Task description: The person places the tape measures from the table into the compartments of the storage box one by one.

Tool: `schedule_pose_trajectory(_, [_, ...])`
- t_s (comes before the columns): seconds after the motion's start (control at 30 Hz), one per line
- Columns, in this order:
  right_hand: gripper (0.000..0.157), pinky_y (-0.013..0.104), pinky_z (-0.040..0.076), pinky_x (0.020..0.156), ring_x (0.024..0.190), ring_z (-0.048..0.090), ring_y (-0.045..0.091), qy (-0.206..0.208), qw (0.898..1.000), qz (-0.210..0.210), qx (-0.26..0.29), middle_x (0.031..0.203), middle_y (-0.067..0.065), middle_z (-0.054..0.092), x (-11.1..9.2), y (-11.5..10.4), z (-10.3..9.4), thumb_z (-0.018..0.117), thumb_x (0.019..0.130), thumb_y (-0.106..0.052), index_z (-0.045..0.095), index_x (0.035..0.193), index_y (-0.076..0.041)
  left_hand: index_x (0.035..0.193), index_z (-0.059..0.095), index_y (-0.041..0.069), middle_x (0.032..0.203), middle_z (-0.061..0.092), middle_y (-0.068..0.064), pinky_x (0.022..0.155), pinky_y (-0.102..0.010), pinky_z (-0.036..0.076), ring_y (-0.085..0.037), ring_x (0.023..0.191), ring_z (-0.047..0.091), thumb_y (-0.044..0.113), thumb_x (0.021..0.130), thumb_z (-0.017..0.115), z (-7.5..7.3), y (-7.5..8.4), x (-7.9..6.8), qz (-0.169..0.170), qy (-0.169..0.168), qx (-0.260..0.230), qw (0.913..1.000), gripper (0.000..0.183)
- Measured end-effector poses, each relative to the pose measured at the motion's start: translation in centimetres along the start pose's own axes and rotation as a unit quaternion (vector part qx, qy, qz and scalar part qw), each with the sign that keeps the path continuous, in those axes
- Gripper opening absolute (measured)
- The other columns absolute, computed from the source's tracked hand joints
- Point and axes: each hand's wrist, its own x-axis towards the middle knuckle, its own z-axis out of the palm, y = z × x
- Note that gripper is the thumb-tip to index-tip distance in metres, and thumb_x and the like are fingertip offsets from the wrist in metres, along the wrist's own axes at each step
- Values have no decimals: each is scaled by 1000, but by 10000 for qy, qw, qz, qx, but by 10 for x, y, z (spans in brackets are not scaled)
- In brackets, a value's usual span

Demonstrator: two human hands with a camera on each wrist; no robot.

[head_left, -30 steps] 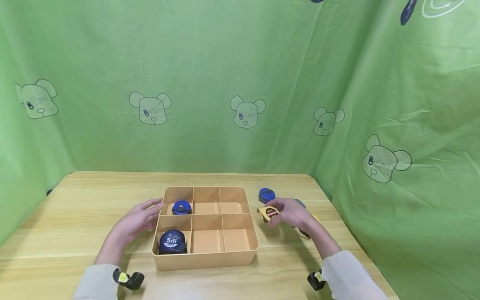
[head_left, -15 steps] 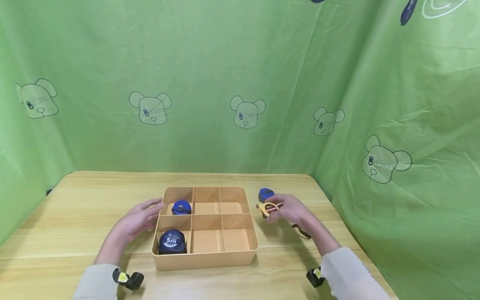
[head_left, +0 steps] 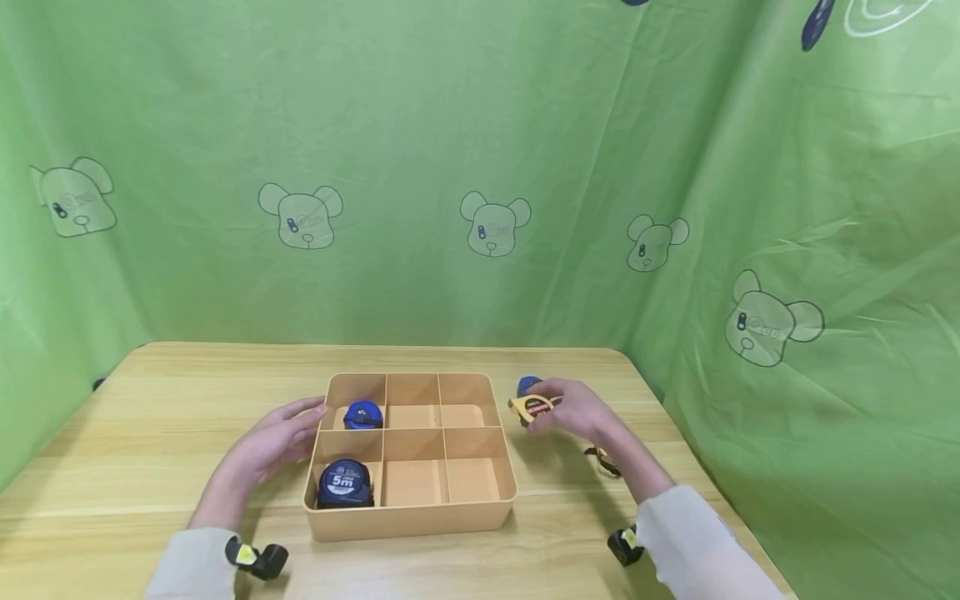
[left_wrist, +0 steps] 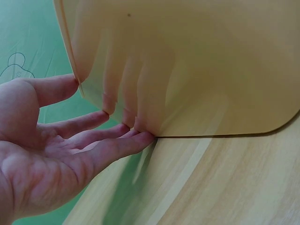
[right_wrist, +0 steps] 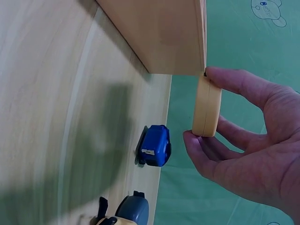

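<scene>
In the head view, a tan divided box (head_left: pixel 408 522) stands mid-table. A blue tape measure (head_left: pixel 363 414) sits in its far left compartment, and a dark 5m tape measure (head_left: pixel 345 485) in the near left one. My left hand (head_left: pixel 279 437) rests its fingertips against the box's left side wall; the left wrist view shows those fingers (left_wrist: pixel 89 136) nearly straight. Right of the box, my right hand (head_left: pixel 579 410) pinches a yellow tape measure (head_left: pixel 531 407) between thumb and fingers. The right wrist view shows this tape measure (right_wrist: pixel 206 107) edge-on, raised off the table.
A second blue tape measure (right_wrist: pixel 156 145) lies on the table beyond my right hand. A dark blue tape measure (right_wrist: pixel 135 206) lies near it, beside a partly hidden yellow and black item (head_left: pixel 604 461). Green curtains (head_left: pixel 405 275) stand behind and at the sides.
My right hand has moved slightly up and left with the yellow tape measure, covering part of the blue one behind. My left hand and the box have stayed put.
</scene>
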Motion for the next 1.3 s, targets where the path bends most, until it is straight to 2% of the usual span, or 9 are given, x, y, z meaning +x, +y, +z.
schedule_pose_trajectory(0.17, [77,43,53,97,107,64,27,-5,10000,39,6,130,18,65,2,-6,1,88,68,-17,59,138,-3,160,15,-3,157,35,-31,120,-60,32,-48,146,35,33,109,46,0,0,0,14,8,-17,10000,69])
schedule_pose_trajectory(0.43, [80,55,46,110,119,62,32,78,10000,21,8,135,19,64,6,-14,2,88,66,-15,58,139,-3,159,15,-4,157,35,-32,119,-60,32,-48,146,35,35,108,47,0,0,-1,25,5,-18,10000,71])
schedule_pose_trajectory(0.6, [79,54,46,111,121,60,33,106,9999,81,35,137,20,62,9,-18,4,88,66,-14,58,138,-2,160,15,-3,157,35,-31,119,-60,32,-48,146,35,37,107,49,0,0,0,21,7,1,10000,74])
schedule_pose_trajectory(0.93, [75,44,53,101,117,62,30,111,9999,-22,-102,135,20,64,13,-28,6,86,70,-14,58,138,0,159,15,-4,157,34,-32,120,-61,30,-49,146,34,36,108,48,0,0,0,17,-6,-12,10000,73])
schedule_pose_trajectory(1.3, [75,52,49,108,126,58,36,146,9996,-134,-204,139,21,61,17,-33,9,87,71,-18,59,138,-1,159,14,-4,157,35,-32,119,-60,32,-49,146,35,36,107,48,1,2,-1,16,-17,14,10000,74])
